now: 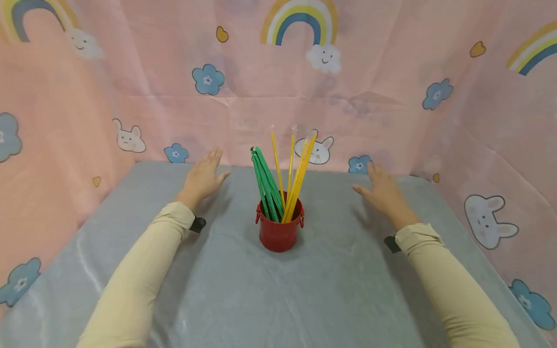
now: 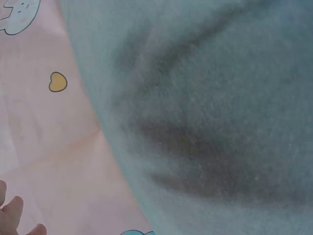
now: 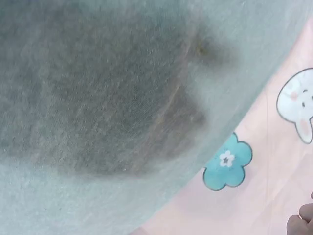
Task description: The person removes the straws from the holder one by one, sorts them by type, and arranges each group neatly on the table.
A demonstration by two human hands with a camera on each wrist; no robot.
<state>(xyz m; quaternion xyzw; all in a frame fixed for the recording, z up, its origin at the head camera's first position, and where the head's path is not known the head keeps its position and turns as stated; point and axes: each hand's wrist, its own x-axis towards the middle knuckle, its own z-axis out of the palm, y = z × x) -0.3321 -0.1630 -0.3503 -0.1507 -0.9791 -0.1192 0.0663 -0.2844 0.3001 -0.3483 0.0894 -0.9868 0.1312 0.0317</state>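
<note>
A red bucket (image 1: 279, 238) with small side handles stands upright mid-table in the head view. Green sticks (image 1: 267, 186) lean to the left inside it, and yellow sticks (image 1: 300, 176), some with clear tips, fan out to the right. My left hand (image 1: 201, 178) hovers left of the bucket, fingers straight and holding nothing. On the other side, well apart from the bucket, my right hand (image 1: 383, 192) is spread with nothing in it. Fingertips (image 2: 12, 213) show at the lower left of the left wrist view, and others (image 3: 301, 223) at the lower right of the right wrist view.
A grey cloth (image 1: 278, 299) covers the table. Pink printed fabric (image 1: 374, 63) rises behind it and along both sides, close beyond the hands. Shadows of the hands fall on the cloth in both wrist views.
</note>
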